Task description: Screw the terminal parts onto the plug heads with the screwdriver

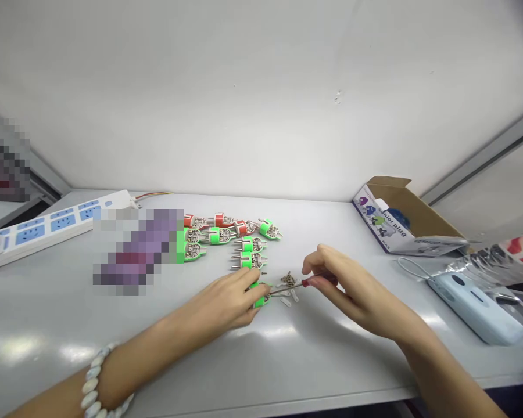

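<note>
My left hand (pixel 233 299) is closed around a green electrical plug (pixel 260 301) and steadies it on the table, its fingers covering part of the plug. In my right hand (pixel 346 290) is a screwdriver (pixel 305 283) with a red handle; its thin shaft points left, and the tip meets the cord end of the plug. Beside the tip lie a small heap of screws (pixel 289 278) and several pale strips (pixel 285 301). Behind my left hand sit more opened green plugs (pixel 247 260), with red plugs (pixel 224 220) farther back, their metal inner parts showing.
A white power strip (pixel 76 220) runs along the left, next to a blurred purple patch (pixel 146 247). On the right stand an open cardboard box (pixel 396 226), a light blue device with a cord loop (pixel 475 305) and clear plastic packaging (pixel 497 261). A wall rises behind the grey table (pixel 226 371).
</note>
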Demonstrator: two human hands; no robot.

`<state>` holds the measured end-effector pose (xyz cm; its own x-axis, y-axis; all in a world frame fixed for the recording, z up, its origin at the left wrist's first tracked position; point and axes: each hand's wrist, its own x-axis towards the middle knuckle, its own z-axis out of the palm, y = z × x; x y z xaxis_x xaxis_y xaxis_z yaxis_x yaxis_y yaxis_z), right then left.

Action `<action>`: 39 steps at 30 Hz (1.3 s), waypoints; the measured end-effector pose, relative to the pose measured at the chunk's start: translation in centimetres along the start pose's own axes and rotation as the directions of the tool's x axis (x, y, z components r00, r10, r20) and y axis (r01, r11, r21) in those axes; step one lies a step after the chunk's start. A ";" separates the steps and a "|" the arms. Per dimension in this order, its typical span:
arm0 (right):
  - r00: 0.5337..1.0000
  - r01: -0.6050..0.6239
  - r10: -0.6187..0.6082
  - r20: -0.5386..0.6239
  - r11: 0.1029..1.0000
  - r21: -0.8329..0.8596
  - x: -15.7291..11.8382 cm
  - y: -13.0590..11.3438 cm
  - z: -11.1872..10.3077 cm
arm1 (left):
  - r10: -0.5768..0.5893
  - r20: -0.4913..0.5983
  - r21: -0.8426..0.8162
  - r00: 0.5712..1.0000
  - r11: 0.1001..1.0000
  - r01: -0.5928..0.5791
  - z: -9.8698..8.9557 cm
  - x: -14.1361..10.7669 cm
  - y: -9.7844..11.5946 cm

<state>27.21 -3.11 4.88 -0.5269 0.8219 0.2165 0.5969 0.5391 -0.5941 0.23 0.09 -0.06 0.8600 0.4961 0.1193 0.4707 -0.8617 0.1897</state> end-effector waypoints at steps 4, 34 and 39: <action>0.998 0.056 -0.056 -0.004 0.995 -0.080 0.1 0.3 -0.1 | -0.009 -0.001 -0.013 1.000 1.000 0.009 0.0 -0.1 0.0; 0.996 0.034 -0.042 -0.084 0.995 -0.095 0.4 0.4 0.5 | -0.010 -0.006 0.004 1.000 1.000 0.010 -0.2 0.0 0.2; 0.992 0.016 -0.030 -0.124 0.993 -0.118 0.4 0.5 0.5 | -0.013 -0.011 0.014 1.000 1.000 0.014 0.0 -0.1 0.1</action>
<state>26.98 -2.58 4.34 -0.4660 0.8215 0.3285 0.6558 0.5700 -0.4950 0.24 -0.04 -0.01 0.8514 0.5087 0.1275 0.4850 -0.8562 0.1780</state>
